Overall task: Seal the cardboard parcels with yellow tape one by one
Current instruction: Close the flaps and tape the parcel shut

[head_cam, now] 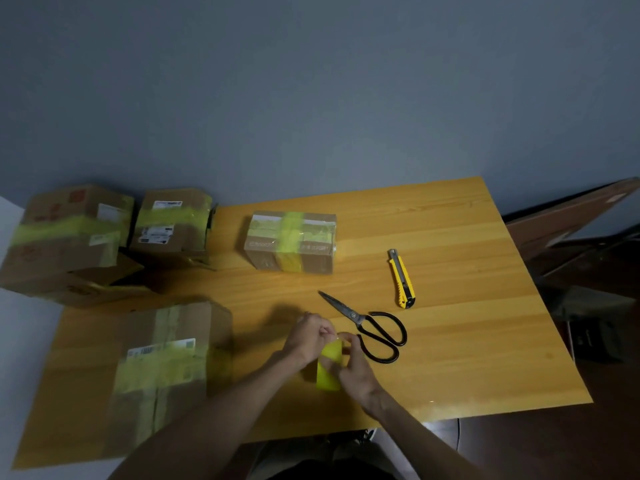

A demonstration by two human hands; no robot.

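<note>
Left hand (306,337) and right hand (355,370) fingers pinching yellow tape roll (329,374) — film likely thin, clingy — hold roll by its sides.

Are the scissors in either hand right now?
No, the scissors lie on the table just right of the hands, while the left hand and right hand both hold the yellow tape roll.
</note>
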